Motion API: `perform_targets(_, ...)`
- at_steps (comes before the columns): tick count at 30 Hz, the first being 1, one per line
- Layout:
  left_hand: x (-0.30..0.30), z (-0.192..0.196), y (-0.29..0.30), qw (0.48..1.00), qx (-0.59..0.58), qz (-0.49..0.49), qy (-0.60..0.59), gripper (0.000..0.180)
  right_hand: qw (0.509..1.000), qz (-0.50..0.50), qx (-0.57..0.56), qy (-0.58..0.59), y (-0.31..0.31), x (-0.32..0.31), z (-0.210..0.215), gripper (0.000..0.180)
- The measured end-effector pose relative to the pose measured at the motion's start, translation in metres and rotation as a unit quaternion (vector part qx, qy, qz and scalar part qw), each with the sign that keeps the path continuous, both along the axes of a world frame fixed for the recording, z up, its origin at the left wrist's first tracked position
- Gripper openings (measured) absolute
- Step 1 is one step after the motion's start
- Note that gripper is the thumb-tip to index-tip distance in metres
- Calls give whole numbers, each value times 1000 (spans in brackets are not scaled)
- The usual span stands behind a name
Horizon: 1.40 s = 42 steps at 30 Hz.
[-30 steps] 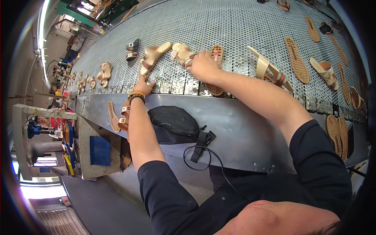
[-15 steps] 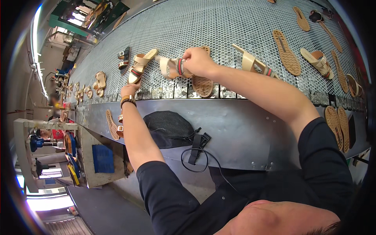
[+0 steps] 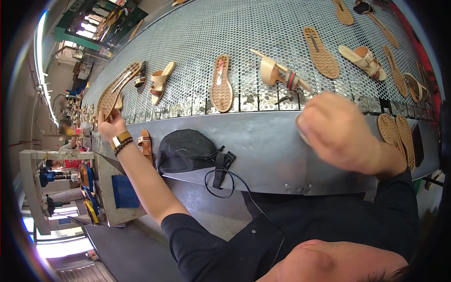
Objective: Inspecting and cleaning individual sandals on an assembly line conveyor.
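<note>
**One sandal in our left hand, its bottom facing us**

Our left hand is closed on the wide toe end of a tan-soled sandal. That end is closest to us, so it is probably the easy part to grab. The heel points up and away, over the metal mesh belt. We can't tell if it touches the belt.

Our right hand is curled up like a fist above the shiny metal ledge. We can't see if anything small is tucked inside.

The held sandal partly hides a black sandal. Just beside that, a cream sandal shows its straps. Near the middle, a wavy-bottomed sandal lies sole up, perhaps so its bottom is easy to see. Next along, a cream slide rests on its side, maybe because its straps hold it that way.

A black mesh bag sits on the ledge between our arms, and a black cord hangs over the edge. Both could get in our way. A brown sandal lies close to our left wrist.
</note>
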State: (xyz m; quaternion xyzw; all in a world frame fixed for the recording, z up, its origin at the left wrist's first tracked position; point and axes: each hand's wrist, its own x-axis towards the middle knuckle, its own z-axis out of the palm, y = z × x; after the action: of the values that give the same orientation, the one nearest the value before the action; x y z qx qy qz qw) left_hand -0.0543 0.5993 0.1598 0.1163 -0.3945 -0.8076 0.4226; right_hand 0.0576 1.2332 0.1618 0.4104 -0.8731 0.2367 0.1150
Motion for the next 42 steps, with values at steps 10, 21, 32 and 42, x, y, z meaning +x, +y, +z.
perform_targets(10, 30, -69, 300, 934, 56, -353, -6, 41, 945, 233, 197, -114, 19, 13, -54, 41)
perform_targets(21, 37, -111, 404, 876, 145, -457, 44, 38, 963, 2, 226, -148, 55, 38, -75, 68)
perform_targets(32, 54, -121, 439, 908, 91, -405, -58, 36, 917, 222, 47, -328, 86, -3, -49, 24)
perform_targets(42, 75, -115, 494, 897, 119, -422, -53, 59, 588, 92, -460, -659, 66, -33, -90, 38)
